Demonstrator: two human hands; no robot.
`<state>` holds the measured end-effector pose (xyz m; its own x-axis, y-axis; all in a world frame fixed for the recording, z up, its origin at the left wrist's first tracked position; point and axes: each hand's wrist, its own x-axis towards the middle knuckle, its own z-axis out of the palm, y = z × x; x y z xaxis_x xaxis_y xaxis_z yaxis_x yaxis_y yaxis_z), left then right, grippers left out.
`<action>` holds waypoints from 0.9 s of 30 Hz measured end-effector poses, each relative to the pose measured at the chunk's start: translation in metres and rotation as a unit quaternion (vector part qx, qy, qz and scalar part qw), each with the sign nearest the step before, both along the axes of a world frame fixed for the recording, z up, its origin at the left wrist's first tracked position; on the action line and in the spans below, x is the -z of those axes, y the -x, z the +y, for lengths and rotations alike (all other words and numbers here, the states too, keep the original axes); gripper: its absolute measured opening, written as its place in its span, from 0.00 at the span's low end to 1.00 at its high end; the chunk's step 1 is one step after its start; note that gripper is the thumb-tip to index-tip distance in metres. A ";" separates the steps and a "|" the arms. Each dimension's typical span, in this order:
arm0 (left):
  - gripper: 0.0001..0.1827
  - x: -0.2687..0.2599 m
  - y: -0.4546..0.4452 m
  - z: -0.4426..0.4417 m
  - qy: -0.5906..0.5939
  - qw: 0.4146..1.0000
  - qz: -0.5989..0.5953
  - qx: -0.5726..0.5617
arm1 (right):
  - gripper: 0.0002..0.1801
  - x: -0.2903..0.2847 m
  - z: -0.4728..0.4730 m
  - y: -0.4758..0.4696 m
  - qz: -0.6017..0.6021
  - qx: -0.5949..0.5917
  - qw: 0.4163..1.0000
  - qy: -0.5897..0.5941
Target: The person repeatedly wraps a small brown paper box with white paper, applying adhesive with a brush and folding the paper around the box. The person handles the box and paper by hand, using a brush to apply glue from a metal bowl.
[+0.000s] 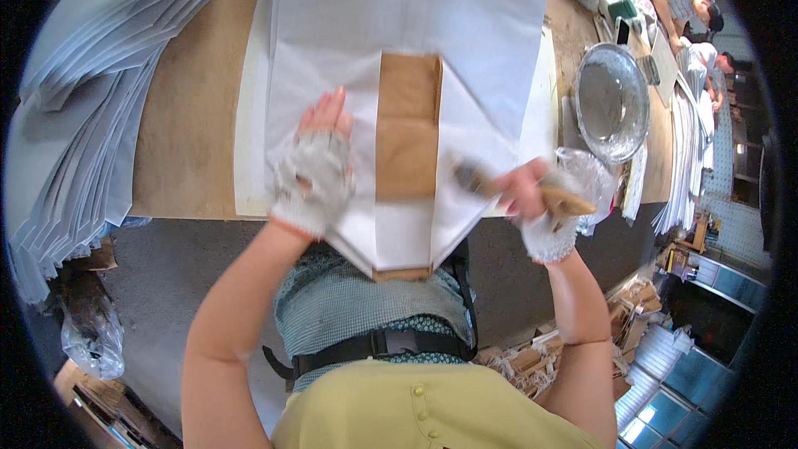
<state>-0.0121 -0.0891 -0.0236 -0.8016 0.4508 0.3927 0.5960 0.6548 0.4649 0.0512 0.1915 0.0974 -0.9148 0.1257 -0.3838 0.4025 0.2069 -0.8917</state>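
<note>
A large white paper bag [411, 6] with a brown inner layer lies in front of me. Its near end is folded into a pointed shape, and a brown strip [406, 137] shows along the middle between white flaps. My left hand [318, 168], in a white fingerless glove, rests flat on the left flap with its fingers stretched out and holds nothing. Gripped in my gloved right hand [536, 206] is a brush with a wooden handle [567, 201]. Its dark, motion-blurred bristles [472, 178] are over the right flap; whether they touch the paper I cannot tell.
Fanned stacks of white paper bags [118, 75] cover the wooden table [187, 93] at left. On the right stand a metal basin [612, 100] and a clear plastic bag [586, 184]. Beyond are more stacked sheets [689, 118] and two people [679, 0]. Paper scraps [530, 355] lie below.
</note>
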 end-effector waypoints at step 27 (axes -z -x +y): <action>0.30 -0.008 -0.013 0.006 -0.052 0.997 -0.032 -0.041 | 0.17 0.033 0.060 0.024 0.326 -0.061 0.847 -0.416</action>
